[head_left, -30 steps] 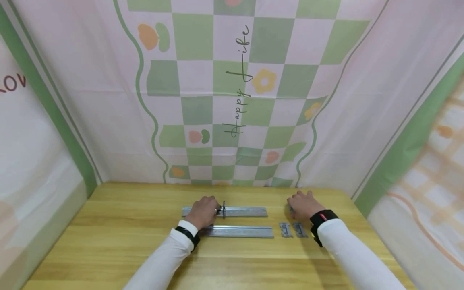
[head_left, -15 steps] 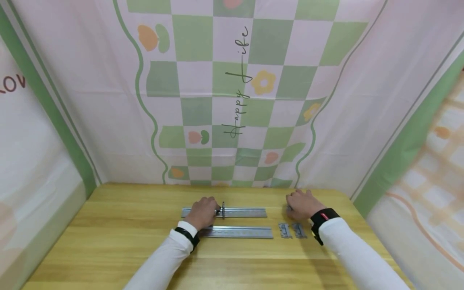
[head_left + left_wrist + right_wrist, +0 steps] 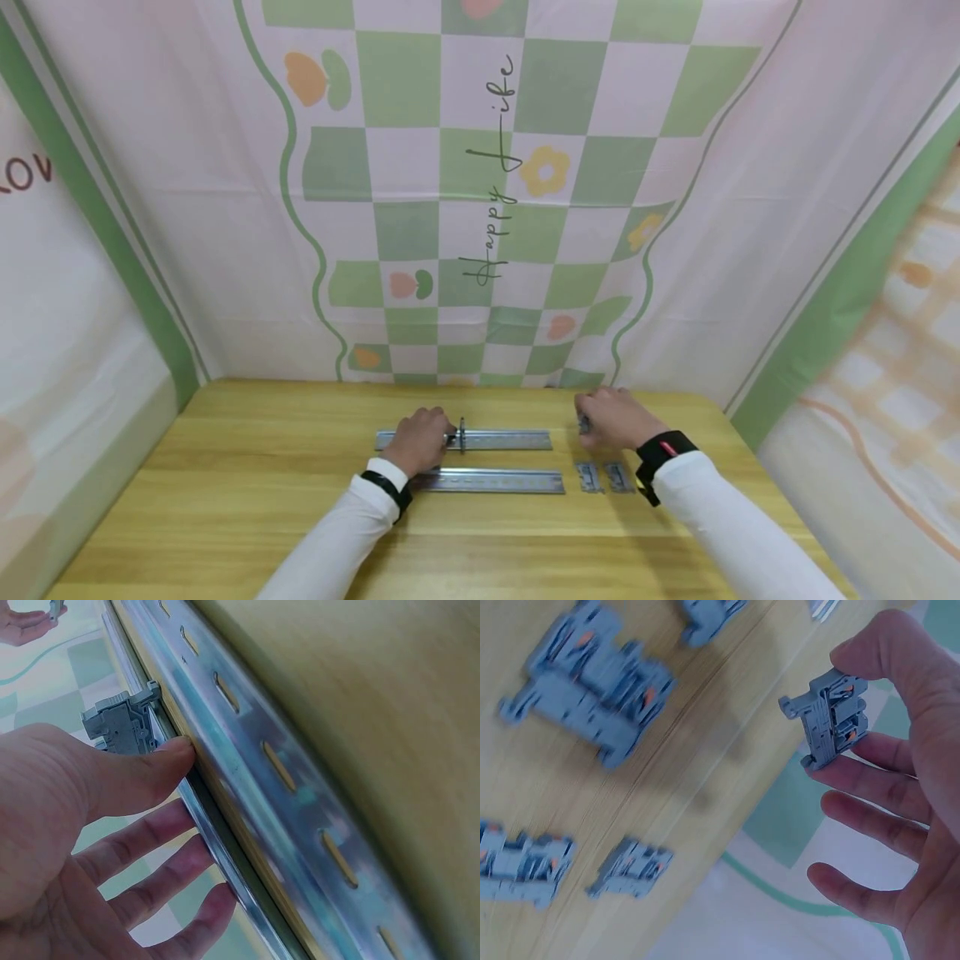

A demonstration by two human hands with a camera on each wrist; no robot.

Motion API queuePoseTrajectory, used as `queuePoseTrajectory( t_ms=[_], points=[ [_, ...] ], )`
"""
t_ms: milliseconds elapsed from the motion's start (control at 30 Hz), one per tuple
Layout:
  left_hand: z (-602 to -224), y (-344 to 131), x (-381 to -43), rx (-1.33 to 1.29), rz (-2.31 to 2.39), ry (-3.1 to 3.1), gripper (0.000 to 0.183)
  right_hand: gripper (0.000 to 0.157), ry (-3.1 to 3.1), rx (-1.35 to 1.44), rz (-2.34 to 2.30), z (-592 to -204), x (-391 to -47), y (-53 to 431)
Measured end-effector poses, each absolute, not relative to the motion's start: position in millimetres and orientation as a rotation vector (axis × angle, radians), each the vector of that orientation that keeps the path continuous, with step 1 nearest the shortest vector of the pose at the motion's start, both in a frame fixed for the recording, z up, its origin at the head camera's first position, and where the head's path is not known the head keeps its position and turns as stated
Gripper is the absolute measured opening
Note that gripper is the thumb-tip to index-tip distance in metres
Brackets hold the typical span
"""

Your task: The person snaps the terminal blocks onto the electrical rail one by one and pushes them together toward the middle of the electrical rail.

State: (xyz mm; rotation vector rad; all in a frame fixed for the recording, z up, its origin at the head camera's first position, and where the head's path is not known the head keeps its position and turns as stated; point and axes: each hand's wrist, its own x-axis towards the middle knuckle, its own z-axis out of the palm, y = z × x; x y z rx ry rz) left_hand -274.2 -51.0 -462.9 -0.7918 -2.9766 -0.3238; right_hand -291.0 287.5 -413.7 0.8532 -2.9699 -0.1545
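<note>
Plainly "Happy Life", perhaps "LOV" on cloth (image 3: 480, 183); right hand (image 3: 617, 418) pinches block (image 3: 825, 720)

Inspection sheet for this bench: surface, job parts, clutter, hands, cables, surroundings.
Surface: wood-grain table.
Job parts: far rail and near rail, both metal, roughly parallel; one upright block on the far rail; loose grey blocks on the table.
Clutter: nothing seen.
Hands: left hand holds the far rail; right hand pinches a held block.
Cables: nothing seen.
Surroundings: printed fabric behind and at both sides.
</note>
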Motion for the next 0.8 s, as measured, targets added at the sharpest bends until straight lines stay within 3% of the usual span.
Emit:
queuePoseTrajectory(
  t_ms=[467, 800],
  points=[
    [-465.3, -51.8, -275.9, -0.783, -0.361, -2.991, 0.028, 0.048, -2.953, 0.851, 0.026, -416.4, -289.3, 266.4],
    [-463.6, -52.1, -275.5, -0.782, -0.365, -3.002, 0.028, 0.045, -2.912, 0.889, 0.134, -414.2, -286.0, 251.7]
  ],
)
